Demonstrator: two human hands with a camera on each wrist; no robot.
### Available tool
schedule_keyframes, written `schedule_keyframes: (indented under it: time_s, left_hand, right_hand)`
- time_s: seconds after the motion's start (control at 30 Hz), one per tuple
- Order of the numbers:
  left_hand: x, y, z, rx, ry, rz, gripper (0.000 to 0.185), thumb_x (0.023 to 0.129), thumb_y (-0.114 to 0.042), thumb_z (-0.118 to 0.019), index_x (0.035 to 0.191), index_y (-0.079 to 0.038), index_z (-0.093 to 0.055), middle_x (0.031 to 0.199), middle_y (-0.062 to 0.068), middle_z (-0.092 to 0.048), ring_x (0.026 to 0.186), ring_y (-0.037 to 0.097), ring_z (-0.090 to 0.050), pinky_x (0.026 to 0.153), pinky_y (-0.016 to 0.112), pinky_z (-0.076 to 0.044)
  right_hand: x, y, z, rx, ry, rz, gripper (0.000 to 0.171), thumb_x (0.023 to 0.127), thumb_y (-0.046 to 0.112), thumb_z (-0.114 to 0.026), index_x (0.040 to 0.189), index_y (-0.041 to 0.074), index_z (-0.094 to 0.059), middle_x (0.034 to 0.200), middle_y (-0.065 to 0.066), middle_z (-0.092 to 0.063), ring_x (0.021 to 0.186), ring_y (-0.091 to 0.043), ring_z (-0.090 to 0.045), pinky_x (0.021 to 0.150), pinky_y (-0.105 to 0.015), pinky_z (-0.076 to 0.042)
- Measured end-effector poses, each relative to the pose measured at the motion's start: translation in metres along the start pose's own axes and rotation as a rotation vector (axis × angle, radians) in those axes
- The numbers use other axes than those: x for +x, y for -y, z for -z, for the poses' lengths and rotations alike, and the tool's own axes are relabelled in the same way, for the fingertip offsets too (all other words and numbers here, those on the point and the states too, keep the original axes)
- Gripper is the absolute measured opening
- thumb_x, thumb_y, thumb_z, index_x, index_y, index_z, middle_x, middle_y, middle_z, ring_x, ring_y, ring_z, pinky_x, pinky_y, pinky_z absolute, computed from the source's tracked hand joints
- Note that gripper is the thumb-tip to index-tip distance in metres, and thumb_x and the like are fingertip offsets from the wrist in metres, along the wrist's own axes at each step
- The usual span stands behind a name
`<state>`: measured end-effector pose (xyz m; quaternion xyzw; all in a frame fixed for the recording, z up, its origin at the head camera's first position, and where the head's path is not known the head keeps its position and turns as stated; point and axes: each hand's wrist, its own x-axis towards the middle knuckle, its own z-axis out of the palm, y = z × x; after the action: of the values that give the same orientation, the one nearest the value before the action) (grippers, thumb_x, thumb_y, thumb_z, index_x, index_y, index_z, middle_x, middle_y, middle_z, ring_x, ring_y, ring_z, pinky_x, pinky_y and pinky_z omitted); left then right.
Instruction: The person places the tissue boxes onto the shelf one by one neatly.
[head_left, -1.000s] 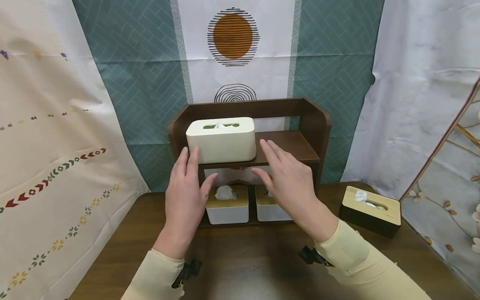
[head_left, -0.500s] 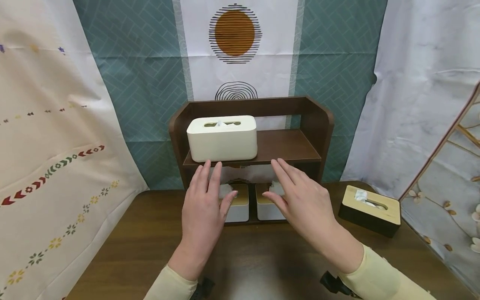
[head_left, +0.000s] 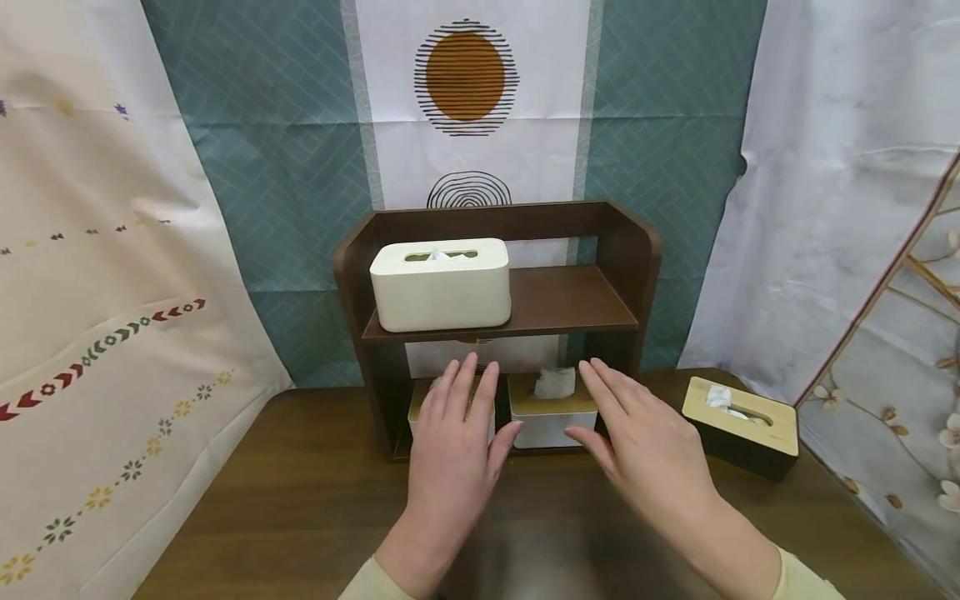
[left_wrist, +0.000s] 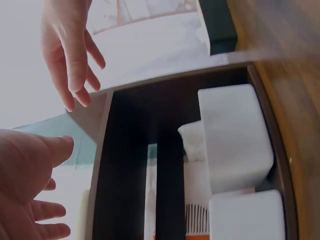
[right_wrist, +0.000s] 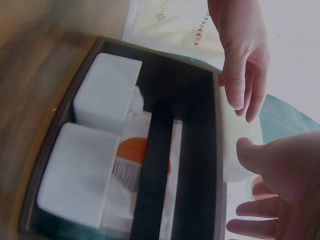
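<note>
Both hands, fingers spread and holding nothing, hover before the lower shelf (head_left: 390, 392): left hand (head_left: 456, 454) nearest the left tissue box (head_left: 417, 408), right hand (head_left: 645, 454) nearest the right tissue box (head_left: 551, 417).

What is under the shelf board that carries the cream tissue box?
Under the shelf board stand two white tissue boxes with wooden lids: the right one shows a tissue sticking up, the left one is mostly covered by the left hand.

Brown table (head_left: 300, 508): dark shelf unit (head_left: 645, 250), black tissue box (head_left: 738, 427) beside it.
</note>
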<state>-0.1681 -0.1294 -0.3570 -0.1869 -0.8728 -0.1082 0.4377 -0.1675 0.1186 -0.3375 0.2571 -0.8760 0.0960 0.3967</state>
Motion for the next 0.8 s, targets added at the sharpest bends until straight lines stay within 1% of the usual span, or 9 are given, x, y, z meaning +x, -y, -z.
schedule_keyframes:
  time_s: [0.1,0.17,0.2,0.23,0.3,0.47,0.53,0.7,0.8]
  left_hand:
    - [0.0,-0.011,-0.006,-0.015,0.007,-0.015,0.07,0.101,-0.043,-0.082,0.157,-0.007,-0.061,0.161,0.021,-0.056,0.15,0.043,-0.052,0.116,0.06,-0.049]
    - [0.0,-0.018,-0.009,-0.024,0.013,-0.03,0.069,0.102,-0.043,-0.081,0.157,-0.007,-0.061,0.161,0.021,-0.056,0.15,0.042,-0.052,0.116,0.06,-0.05]
    - [0.0,-0.021,-0.011,-0.03,0.016,-0.039,0.068,0.103,-0.043,-0.081,0.157,-0.007,-0.061,0.161,0.021,-0.056,0.15,0.043,-0.052,0.116,0.059,-0.049]
    - [0.001,-0.024,-0.012,-0.034,0.019,-0.048,0.068,0.103,-0.043,-0.081,0.157,-0.007,-0.06,0.161,0.021,-0.056,0.15,0.043,-0.052,0.116,0.059,-0.049]
    - [0.001,-0.03,-0.016,-0.041,0.024,-0.063,0.068,0.103,-0.044,-0.08,0.157,-0.008,-0.06,0.161,0.021,-0.056,0.15,0.043,-0.052,0.116,0.059,-0.049]
    - [0.0,-0.043,-0.024,-0.071,0.034,-0.082,0.067,0.103,-0.044,-0.08,0.157,-0.008,-0.06,0.161,0.02,-0.057,0.149,0.042,-0.053,0.118,0.056,-0.048]
    - [-0.002,-0.048,-0.028,-0.079,0.041,-0.093,0.066,0.104,-0.045,-0.079,0.156,-0.009,-0.06,0.16,0.019,-0.057,0.149,0.041,-0.054,0.119,0.055,-0.047]
    - [-0.004,-0.06,-0.037,-0.079,0.06,-0.123,0.065,0.105,-0.047,-0.076,0.156,-0.01,-0.06,0.16,0.018,-0.057,0.147,0.038,-0.056,0.118,0.051,-0.049]
    - [-0.004,-0.066,-0.043,-0.072,0.068,-0.131,0.066,0.105,-0.048,-0.077,0.155,-0.01,-0.06,0.16,0.017,-0.057,0.146,0.036,-0.057,0.117,0.05,-0.051]
  right_hand:
    - [-0.011,-0.008,0.003,-0.015,0.0,-0.019,0.078,0.11,0.07,-0.051,0.162,0.012,-0.057,0.157,-0.01,-0.063,0.13,-0.037,-0.069,0.083,-0.06,-0.064]
    - [-0.018,-0.013,0.005,-0.026,-0.004,-0.028,0.085,0.11,0.076,-0.034,0.162,0.012,-0.057,0.157,-0.01,-0.064,0.129,-0.038,-0.07,0.079,-0.06,-0.064]
    - [-0.021,-0.015,0.006,-0.031,-0.008,-0.03,0.088,0.11,0.077,-0.029,0.161,0.012,-0.058,0.156,-0.01,-0.064,0.128,-0.038,-0.07,0.078,-0.06,-0.064]
    - [-0.024,-0.018,0.006,-0.036,-0.007,-0.034,0.089,0.109,0.078,-0.027,0.161,0.012,-0.058,0.156,-0.011,-0.064,0.128,-0.038,-0.07,0.077,-0.06,-0.064]
    - [-0.03,-0.022,0.008,-0.045,-0.006,-0.037,0.09,0.109,0.078,-0.027,0.161,0.012,-0.058,0.155,-0.011,-0.065,0.127,-0.039,-0.071,0.075,-0.06,-0.064]
    - [-0.042,-0.03,0.01,-0.058,0.005,-0.047,0.09,0.109,0.078,-0.028,0.16,0.01,-0.058,0.155,-0.012,-0.065,0.126,-0.04,-0.071,0.077,-0.06,-0.063]
    - [-0.047,-0.033,0.011,-0.059,0.012,-0.057,0.089,0.11,0.077,-0.031,0.16,0.009,-0.058,0.155,-0.013,-0.064,0.126,-0.04,-0.071,0.078,-0.06,-0.063]
    - [-0.059,-0.041,0.014,-0.066,0.036,-0.091,0.089,0.109,0.078,-0.037,0.161,0.009,-0.057,0.156,-0.014,-0.064,0.128,-0.041,-0.07,0.077,-0.059,-0.063]
    - [-0.065,-0.047,0.016,-0.075,0.042,-0.102,0.09,0.108,0.079,-0.035,0.161,0.01,-0.057,0.155,-0.015,-0.064,0.127,-0.041,-0.07,0.075,-0.059,-0.063]
